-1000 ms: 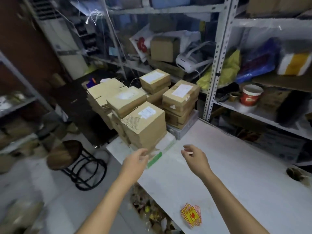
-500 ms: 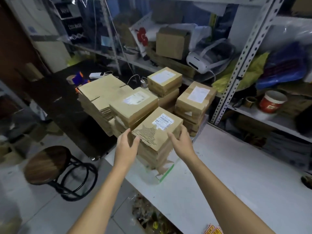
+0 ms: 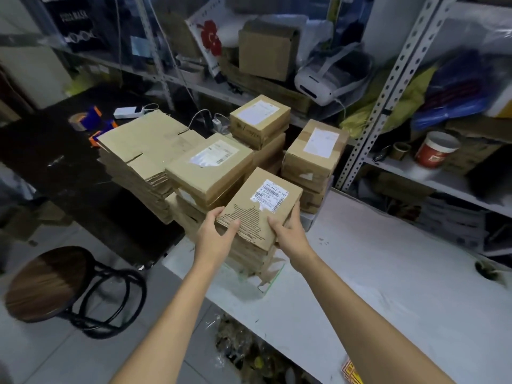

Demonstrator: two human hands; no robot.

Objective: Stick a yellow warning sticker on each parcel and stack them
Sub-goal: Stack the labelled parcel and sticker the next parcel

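Both hands, left hand [image 3: 214,236] and right hand [image 3: 288,231], grip the near brown cardboard parcel with torn top [image 3: 260,207]; lift it level, straight off its stack, toward the near yellow stickers [image 3: 351,373].

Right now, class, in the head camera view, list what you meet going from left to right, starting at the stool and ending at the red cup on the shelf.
stool → flattened cartons → left hand → held parcel → right hand → red cup
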